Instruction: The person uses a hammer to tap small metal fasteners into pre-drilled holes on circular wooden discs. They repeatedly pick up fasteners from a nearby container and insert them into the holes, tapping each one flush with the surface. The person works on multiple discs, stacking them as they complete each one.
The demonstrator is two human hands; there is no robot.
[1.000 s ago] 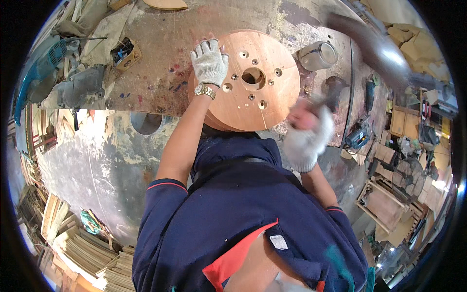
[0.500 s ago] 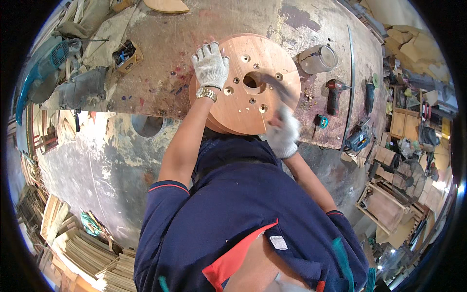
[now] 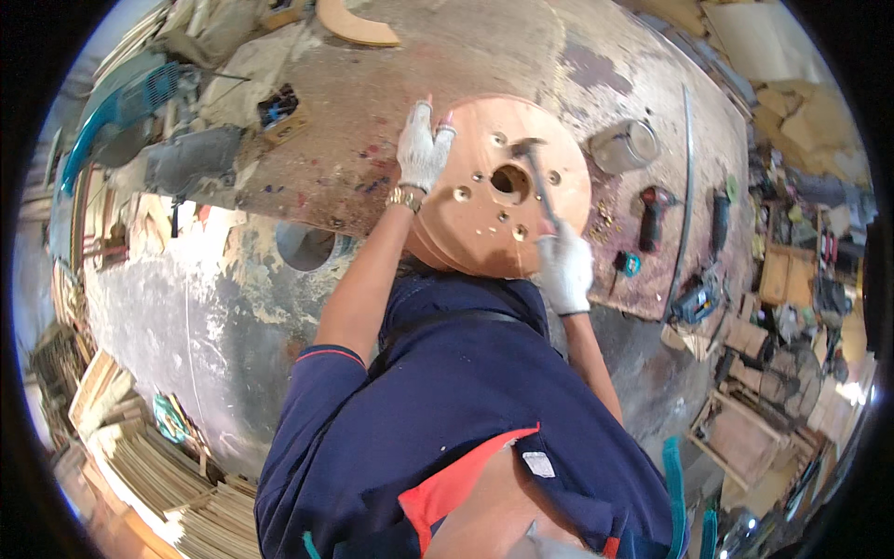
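Observation:
A round wooden disc [image 3: 461, 231], with a large hole in its middle and several smaller holes around it, lies at the table's near edge, its lower layer showing at the side. My left hand [image 3: 426, 154], in a white work glove with bare fingertips, lies on the disc's left edge with its fingers stretched out. In my gloved right hand [image 3: 565, 270] is a hammer [image 3: 541, 186], held by its handle. The hammer's head is over the disc, just beyond the central hole. Small light bits are scattered on the wood near me.
Right of the disc are a clear jar [image 3: 626, 146], small brass-coloured pieces [image 3: 604, 222], a red-and-black drill [image 3: 651, 216], a teal tape measure [image 3: 630, 264], an angle grinder [image 3: 721, 219] and a blue power tool [image 3: 697, 303]. A teal saw [image 3: 116, 116] is at the left.
My head view has shifted, so the table and disc sit lower and further right. The hammer, blurred before, now shows clearly, its head further over the disc. The left hand stays at the disc's edge.

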